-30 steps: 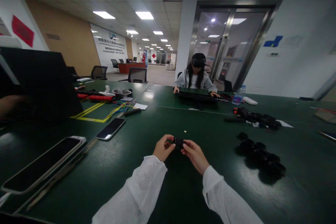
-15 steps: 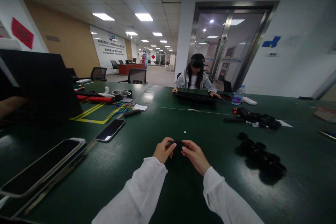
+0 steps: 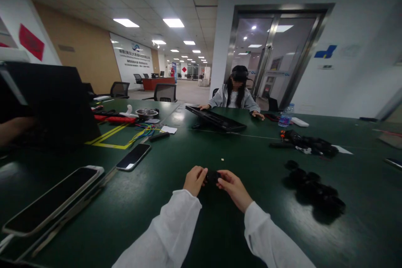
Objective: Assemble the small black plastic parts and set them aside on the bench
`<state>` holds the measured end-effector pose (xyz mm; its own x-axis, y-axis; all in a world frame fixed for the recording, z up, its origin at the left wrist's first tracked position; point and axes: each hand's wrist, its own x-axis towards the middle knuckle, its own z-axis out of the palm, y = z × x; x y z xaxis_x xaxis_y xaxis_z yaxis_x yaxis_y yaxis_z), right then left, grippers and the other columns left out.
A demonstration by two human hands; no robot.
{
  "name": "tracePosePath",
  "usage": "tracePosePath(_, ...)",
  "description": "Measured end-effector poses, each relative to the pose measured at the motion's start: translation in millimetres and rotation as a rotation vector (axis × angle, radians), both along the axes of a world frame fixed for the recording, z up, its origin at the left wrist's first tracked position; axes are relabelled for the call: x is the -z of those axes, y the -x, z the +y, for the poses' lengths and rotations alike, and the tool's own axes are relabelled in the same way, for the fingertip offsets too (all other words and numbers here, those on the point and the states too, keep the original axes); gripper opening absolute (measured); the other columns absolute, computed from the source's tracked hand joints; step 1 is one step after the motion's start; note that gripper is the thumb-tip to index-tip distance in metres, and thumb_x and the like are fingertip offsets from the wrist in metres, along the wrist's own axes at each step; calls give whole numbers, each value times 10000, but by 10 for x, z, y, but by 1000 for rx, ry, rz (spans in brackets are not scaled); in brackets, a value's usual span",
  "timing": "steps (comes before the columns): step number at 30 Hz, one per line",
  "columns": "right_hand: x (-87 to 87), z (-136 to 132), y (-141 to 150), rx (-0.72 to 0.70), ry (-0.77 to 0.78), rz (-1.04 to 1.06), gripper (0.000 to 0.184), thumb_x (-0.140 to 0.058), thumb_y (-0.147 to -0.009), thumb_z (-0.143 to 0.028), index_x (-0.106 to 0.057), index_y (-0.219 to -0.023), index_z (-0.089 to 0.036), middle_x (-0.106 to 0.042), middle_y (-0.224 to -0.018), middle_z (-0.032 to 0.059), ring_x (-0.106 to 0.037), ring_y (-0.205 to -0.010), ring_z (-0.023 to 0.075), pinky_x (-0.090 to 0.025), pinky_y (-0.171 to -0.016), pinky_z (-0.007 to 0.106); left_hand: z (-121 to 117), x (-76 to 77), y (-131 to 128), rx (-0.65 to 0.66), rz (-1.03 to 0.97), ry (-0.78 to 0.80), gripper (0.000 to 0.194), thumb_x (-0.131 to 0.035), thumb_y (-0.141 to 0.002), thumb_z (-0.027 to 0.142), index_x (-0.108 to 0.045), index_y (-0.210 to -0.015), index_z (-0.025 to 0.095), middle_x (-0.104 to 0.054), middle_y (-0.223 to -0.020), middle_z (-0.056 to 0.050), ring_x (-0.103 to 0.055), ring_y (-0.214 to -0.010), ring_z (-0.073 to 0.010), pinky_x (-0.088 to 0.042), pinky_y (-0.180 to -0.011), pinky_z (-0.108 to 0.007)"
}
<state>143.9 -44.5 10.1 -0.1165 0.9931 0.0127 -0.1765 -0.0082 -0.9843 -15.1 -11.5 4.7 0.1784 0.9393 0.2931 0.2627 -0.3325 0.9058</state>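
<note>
Between my two hands is a small black part [image 3: 212, 177], too dark to make out its exact kind. The fingertips of my left hand [image 3: 194, 181] pinch its left side. On its right side, the thumb and fingers of my right hand [image 3: 235, 187] are closed. Just beyond my hands lies a tiny pale scrap [image 3: 222, 159] on the dark green table [image 3: 216, 226]. Off to the right sits a cluster of dark round parts [image 3: 318, 188], apart from my hands.
Two phones, a large one [image 3: 53, 197] and a smaller one [image 3: 134, 157], lie left. Behind them are coloured wires [image 3: 141, 133] and a metal bowl [image 3: 147, 113]. Across the table, a person [image 3: 234, 94] touches a flat black panel [image 3: 216, 119]. A bottle [image 3: 286, 116] stands right.
The flat black panel across the table has swung and shifted left, and the person's hand moved with it. My hands stay nearly in place; the black part looks slightly turned.
</note>
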Motion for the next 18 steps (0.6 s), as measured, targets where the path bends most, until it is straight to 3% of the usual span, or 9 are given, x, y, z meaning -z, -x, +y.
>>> tracePosePath(5,-64,-20,31,60,53,57,280,-643,-604,-254,-552,-857,-175,-548,-735,-6,-523,-629,99,-398,-628,268,6,30,0,53,-99,27,231,-418,-771,325,-517,-902,162,-528,-692,-1,-549,-548,-110,-429,-435,-192)
tracePosePath(11,-62,-6,10,82,83,123,284,-649,-599,-282,-566,-846,-169,-543,-727,1,-523,-620,103,-406,-611,268,32,87,21,142,-7,-89,340,-446,-709,126,-521,-1038,175,-564,-769,-18,-550,-599,-101,-443,-564,-214)
tracePosePath(15,-18,16,-14,90,62,161,288,-662,-585,-280,-573,-839,-180,-545,-739,2,-522,-620,103,-403,-601,270,20,79,13,137,45,-122,338,-506,-702,176,-515,-1039,156,-578,-752,-25,-547,-641,-122,-439,-603,-235)
tracePosePath(18,-50,-8,-14,81,64,154,279,-660,-587,-279,-575,-838,-190,-542,-746,-1,-521,-628,102,-403,-619,276,7,63,15,110,83,-92,256,-520,-717,287,-543,-937,158,-574,-718,-12,-537,-631,-126,-431,-591,-238)
